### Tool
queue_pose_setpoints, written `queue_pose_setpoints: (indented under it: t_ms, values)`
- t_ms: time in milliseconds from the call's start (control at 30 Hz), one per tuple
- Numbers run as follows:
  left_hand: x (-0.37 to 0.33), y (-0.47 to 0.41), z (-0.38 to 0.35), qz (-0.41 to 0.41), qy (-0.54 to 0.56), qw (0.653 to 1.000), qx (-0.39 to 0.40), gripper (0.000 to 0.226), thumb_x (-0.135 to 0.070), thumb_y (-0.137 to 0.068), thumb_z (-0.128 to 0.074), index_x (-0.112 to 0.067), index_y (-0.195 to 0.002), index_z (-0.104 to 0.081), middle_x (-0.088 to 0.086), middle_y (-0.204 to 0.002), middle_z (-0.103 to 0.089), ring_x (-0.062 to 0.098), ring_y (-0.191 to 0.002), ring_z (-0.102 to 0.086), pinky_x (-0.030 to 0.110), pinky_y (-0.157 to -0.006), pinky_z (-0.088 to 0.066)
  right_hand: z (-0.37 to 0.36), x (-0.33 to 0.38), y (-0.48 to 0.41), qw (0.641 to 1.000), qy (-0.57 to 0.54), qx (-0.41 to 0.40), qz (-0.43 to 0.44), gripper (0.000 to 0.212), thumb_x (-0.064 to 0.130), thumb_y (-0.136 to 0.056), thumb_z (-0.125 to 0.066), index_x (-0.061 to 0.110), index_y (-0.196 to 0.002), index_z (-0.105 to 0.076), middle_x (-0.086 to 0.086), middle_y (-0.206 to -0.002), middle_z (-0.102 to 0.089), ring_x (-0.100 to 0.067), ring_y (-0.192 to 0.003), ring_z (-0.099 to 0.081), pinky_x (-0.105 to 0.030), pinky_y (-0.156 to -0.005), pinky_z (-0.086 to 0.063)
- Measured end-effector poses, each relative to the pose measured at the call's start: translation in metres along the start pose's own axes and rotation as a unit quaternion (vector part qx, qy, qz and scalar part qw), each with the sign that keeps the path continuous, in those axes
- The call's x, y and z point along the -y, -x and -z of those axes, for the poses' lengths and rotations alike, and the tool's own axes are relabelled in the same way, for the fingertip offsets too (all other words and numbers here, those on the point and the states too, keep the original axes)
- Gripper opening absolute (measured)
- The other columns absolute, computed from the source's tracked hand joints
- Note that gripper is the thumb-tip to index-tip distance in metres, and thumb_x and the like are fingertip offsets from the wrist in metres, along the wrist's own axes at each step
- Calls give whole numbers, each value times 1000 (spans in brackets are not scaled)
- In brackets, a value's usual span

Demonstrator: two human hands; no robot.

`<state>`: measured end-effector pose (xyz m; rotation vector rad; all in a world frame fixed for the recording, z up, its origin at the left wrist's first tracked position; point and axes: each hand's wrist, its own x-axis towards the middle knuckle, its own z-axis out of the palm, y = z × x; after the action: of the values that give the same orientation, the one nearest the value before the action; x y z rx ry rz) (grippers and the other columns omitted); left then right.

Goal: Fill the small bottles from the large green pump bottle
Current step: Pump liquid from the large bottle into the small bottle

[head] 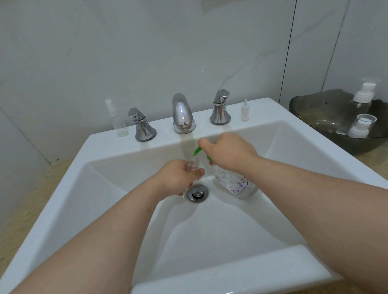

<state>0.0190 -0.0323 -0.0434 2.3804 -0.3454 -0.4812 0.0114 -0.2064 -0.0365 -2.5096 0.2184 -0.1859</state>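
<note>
Pump bottle [237,185], right hand [228,151]; small bottle [193,163], left hand [178,177]; writing illegible

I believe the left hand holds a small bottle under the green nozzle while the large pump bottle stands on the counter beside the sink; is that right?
Not quite: the head view shows the large pump bottle sitting inside the sink, by the drain, not on the counter. The rest holds.

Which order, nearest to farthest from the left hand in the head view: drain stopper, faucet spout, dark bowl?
1. Drain stopper, just right of the left hand, in the basin.
2. Faucet spout, straight behind the hand on the back ledge.
3. Dark bowl, far right on the counter.
</note>
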Motion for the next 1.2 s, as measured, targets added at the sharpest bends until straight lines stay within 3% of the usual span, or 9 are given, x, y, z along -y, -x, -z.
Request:
queue_pose_setpoints:
  t_ms: [233, 433, 733, 833, 1067, 1200]
  values:
    - [-1, 0, 0, 1, -11, 1000, 0, 35, -41, -101, -60, -12, -82, -57, 6, -77, -58, 16, -51, -47, 23, -52, -40, -1, -1, -1, 1000, 4, -6, -9, 59, 63, -86, -40, 15, -78, -73, 0, -80, -72, -20, -72, -64, -30, -64, -45]
    - [0, -1, 0, 2, 25, 1000, -10, 42, -41, -102, -58, 0, -104, -68, 1, -73, -57, 17, -57, -49, 25, -56, -46, -3, -1, -1, 999, 29, -11, -9, 88, 91, -82, -24, 18, -77, -75, 3, -80, -71, -20, -77, -64, -33, -66, -43]
    - [1, -1, -1, 6, 20, 1000, -9, 46, -42, -101, -59, 4, -107, -67, 2, -73, -58, 21, -60, -50, 30, -65, -47, -4, 0, -2, 1000, 2, -13, -18, 67, 73, -83, -37, 16, -80, -72, 2, -81, -73, -21, -73, -65, -32, -65, -47]
    - [1, -1, 0, 7, 11, 1000, -5, 43, -41, -101, -60, 1, -104, -67, 2, -75, -59, 19, -59, -50, 27, -61, -46, -3, 0, -2, 1000, -7, -5, -11, 60, 66, -83, -39, 16, -79, -72, 3, -82, -74, -20, -74, -65, -31, -67, -48]
    - [0, 0, 0, 7, -6, 1000, 1, 33, -41, -101, -60, -11, -86, -61, 4, -77, -59, 16, -53, -49, 24, -54, -43, -2, -1, -3, 1000, -3, -2, -2, 59, 64, -81, -40, 15, -78, -72, 2, -82, -73, -20, -74, -64, -30, -65, -46]
    - [0, -1, 0, 9, 12, 1000, -1, 40, -41, -102, -60, -1, -101, -66, 4, -77, -59, 17, -55, -50, 25, -57, -45, -3, -2, -3, 1000, 6, -12, -10, 65, 71, -83, -39, 16, -79, -73, 2, -81, -72, -20, -72, -64, -30, -62, -43]
